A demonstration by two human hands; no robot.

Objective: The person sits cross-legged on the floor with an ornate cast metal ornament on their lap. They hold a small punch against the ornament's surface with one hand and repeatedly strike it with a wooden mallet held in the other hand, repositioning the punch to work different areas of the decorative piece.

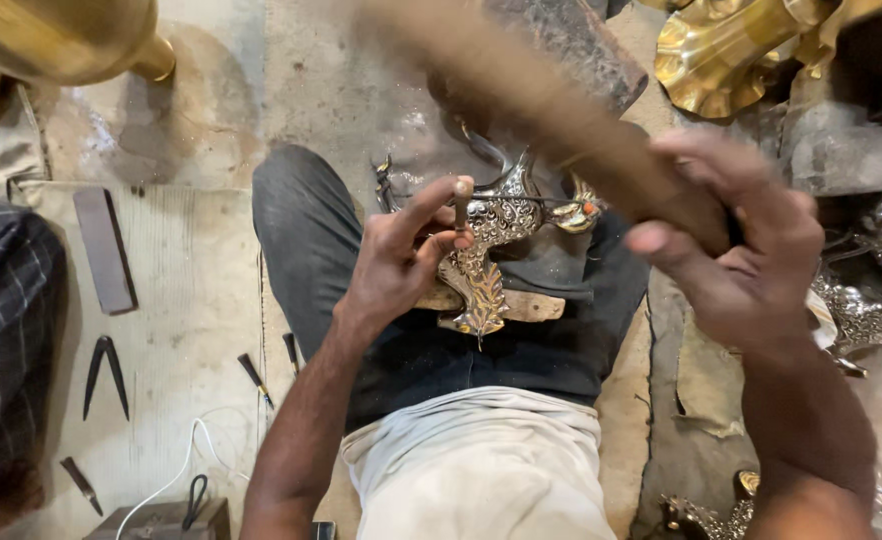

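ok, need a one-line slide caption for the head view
Left hand steadies a small punch on an ornate silver-and-gold metal piece across the lap, while the right hand swings a motion-blurred wooden mallet.
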